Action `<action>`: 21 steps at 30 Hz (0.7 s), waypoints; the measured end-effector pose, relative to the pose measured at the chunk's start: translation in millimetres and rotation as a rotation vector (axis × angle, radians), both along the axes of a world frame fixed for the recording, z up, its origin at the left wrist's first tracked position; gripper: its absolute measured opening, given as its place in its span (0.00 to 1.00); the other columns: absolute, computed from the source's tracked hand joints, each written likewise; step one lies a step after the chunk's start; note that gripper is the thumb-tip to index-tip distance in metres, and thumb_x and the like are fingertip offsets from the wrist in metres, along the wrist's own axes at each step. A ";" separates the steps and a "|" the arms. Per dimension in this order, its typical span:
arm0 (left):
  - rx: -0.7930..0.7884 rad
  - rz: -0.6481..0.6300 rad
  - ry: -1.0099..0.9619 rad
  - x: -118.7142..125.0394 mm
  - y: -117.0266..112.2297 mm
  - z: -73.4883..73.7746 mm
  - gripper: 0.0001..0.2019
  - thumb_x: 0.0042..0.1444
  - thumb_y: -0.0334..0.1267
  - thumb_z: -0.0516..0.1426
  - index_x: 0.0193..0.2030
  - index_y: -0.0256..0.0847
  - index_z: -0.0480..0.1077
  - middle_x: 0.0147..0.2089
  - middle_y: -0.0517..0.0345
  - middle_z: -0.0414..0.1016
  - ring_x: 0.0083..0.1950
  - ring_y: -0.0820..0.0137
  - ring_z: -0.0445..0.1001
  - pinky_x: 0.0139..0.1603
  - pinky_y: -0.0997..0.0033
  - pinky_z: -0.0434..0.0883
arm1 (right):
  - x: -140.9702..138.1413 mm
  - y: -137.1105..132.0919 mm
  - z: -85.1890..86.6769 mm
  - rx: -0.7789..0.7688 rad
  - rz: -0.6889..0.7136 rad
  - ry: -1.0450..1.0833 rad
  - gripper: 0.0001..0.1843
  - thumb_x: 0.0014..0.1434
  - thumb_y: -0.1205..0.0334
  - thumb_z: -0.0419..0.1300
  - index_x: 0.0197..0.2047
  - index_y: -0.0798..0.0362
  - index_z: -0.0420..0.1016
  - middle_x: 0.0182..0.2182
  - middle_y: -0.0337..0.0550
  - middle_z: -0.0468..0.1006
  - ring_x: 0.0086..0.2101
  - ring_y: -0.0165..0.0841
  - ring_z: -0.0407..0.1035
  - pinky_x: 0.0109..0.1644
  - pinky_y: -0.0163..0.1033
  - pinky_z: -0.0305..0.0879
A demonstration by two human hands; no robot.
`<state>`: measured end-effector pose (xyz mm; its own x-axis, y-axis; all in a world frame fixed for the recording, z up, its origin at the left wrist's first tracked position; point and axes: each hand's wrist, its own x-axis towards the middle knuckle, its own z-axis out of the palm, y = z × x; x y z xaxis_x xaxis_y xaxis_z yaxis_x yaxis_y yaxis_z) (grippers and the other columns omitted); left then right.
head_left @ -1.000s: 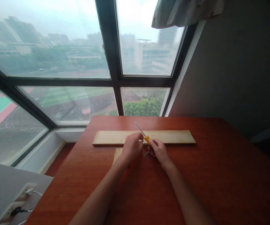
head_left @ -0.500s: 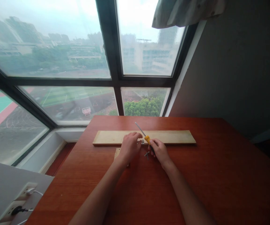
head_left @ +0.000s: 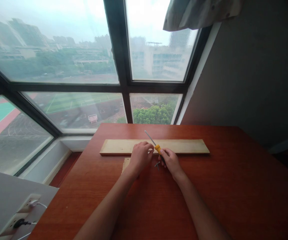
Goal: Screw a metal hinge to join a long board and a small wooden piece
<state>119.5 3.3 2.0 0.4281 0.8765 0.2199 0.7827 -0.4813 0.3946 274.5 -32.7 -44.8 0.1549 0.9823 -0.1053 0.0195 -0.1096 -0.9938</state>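
My right hand (head_left: 171,162) is wrapped round the yellow and black handle of a screwdriver (head_left: 157,147). Its metal shaft points up and to the left, over a long pale wooden board (head_left: 119,146). At the board's near edge my left hand (head_left: 141,154) has its thumb and fingers curled together; what they pinch is too small and hidden to make out. Several screws (head_left: 157,165) lie in a small pile on the table between the two hands. A smaller piece of wood (head_left: 126,162) shows partly from under my left hand and wrist.
The reddish-brown table (head_left: 223,186) reaches to the window (head_left: 156,110) at the back. A grey wall (head_left: 246,73) stands on the right. At lower left, plugs and cables sit in a wall socket (head_left: 21,220). A curtain (head_left: 198,13) hangs at the top.
My left hand has shifted slightly right, its fingertips closing over the small metal piece that showed at the board's near edge. My right hand holds the screwdriver almost unmoved.
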 end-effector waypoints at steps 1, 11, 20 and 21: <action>-0.001 -0.004 0.003 0.1 -0.1 -0.2 0.08 0.59 0.34 0.55 0.40 0.44 0.76 0.41 0.54 0.77 0.43 0.65 0.74 0.47 0.66 0.65 | 0.0 -0.1 0.2 -0.002 0.000 0.001 0.23 0.55 0.40 0.57 0.35 0.54 0.72 0.21 0.37 0.72 0.16 0.25 0.60 0.15 0.31 0.52; -0.047 0.065 0.216 -47.5 -17.6 14.6 0.05 0.58 0.36 0.55 0.39 0.42 0.72 0.41 0.52 0.74 0.43 0.62 0.73 0.43 0.66 0.65 | -2.0 -0.6 1.6 -0.028 -0.015 0.020 0.21 0.54 0.42 0.57 0.35 0.54 0.72 0.21 0.36 0.72 0.16 0.25 0.60 0.15 0.31 0.52; -0.255 0.084 0.025 -71.5 -39.4 -4.8 0.06 0.58 0.38 0.54 0.42 0.43 0.69 0.39 0.57 0.72 0.38 0.68 0.72 0.37 0.73 0.64 | -1.3 -1.0 2.0 -0.024 -0.016 0.007 0.23 0.54 0.41 0.57 0.35 0.54 0.72 0.21 0.36 0.73 0.16 0.25 0.60 0.16 0.31 0.53; -0.259 0.067 0.009 -67.1 -41.1 -6.3 0.06 0.58 0.38 0.54 0.42 0.43 0.69 0.39 0.57 0.72 0.39 0.68 0.72 0.37 0.73 0.64 | -1.2 -1.1 2.1 -0.023 -0.017 0.004 0.23 0.54 0.41 0.57 0.35 0.54 0.72 0.21 0.37 0.73 0.16 0.25 0.60 0.16 0.31 0.53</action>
<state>52.4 -37.8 -4.2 0.3684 0.9295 -0.0189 0.8133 -0.3124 0.4910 273.4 -33.8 -42.7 0.1708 0.9769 -0.1283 0.0139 -0.1326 -0.9911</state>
